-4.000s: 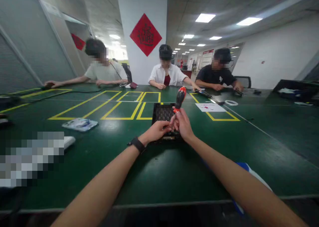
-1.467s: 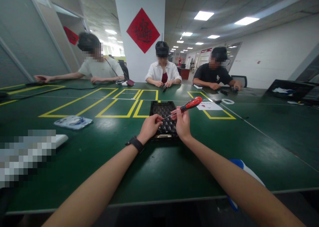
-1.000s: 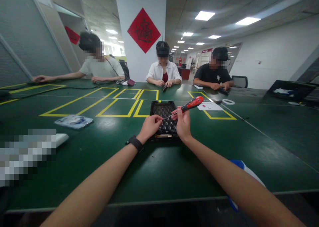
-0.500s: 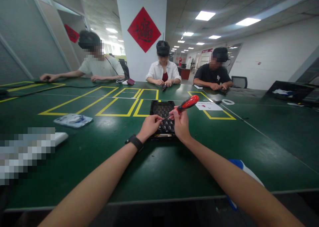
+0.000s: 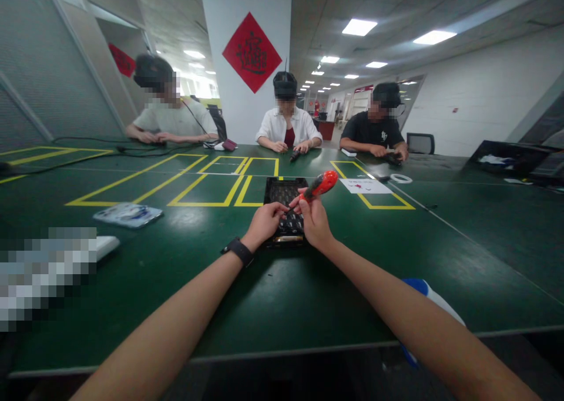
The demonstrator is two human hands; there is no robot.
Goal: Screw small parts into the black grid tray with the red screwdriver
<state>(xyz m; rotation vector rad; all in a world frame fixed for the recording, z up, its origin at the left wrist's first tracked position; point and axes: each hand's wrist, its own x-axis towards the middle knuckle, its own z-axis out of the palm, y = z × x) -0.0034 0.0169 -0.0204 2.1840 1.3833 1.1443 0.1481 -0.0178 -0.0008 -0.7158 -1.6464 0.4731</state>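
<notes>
My right hand (image 5: 315,219) grips a screwdriver with a red and black handle (image 5: 324,184), its thin shaft slanting down to the left. The fingers of my left hand (image 5: 265,220) are pinched close to the shaft's tip; whatever they hold is too small to make out. Both hands are above an open black case (image 5: 286,188) lying on the green table. Small shiny shapes show inside the case, partly hidden by my fingers. A black watch band circles my left wrist.
On the left of the green table (image 5: 185,319) lie a blue-and-white phone-like slab (image 5: 128,214) and a blurred-out white object (image 5: 48,272). Right of the case are a paper sheet (image 5: 365,186), a white ring (image 5: 400,178) and a blue-white item (image 5: 429,295). Three people sit opposite.
The screwdriver's handle has dipped slightly and moved left with my right hand. My left hand has hardly moved. The person at left has drawn an outstretched arm in.
</notes>
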